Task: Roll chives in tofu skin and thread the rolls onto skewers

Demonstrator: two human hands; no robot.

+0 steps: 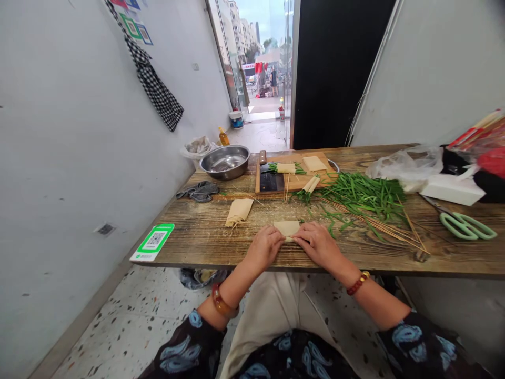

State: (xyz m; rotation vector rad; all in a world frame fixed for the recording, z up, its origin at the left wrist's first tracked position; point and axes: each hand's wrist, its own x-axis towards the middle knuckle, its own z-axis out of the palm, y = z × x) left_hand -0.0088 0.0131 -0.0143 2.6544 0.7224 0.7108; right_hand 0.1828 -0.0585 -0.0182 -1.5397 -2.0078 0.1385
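Note:
Both of my hands meet at a thin tan tofu sheet near the table's front edge. My left hand pinches its near left corner, and my right hand pinches the near right one. The near edge looks folded or rolled between my fingertips; whether anything lies inside is hidden. A stack of similar tofu sheets lies left of my hands. Beyond them, a tofu roll with green chives rests by the cutting board, and another roll lies on it.
A heap of cut chives spreads to the right, with thin wooden skewers before it. Green-handled scissors lie at the far right. A steel basin, a grey cloth and a QR-code card occupy the left side.

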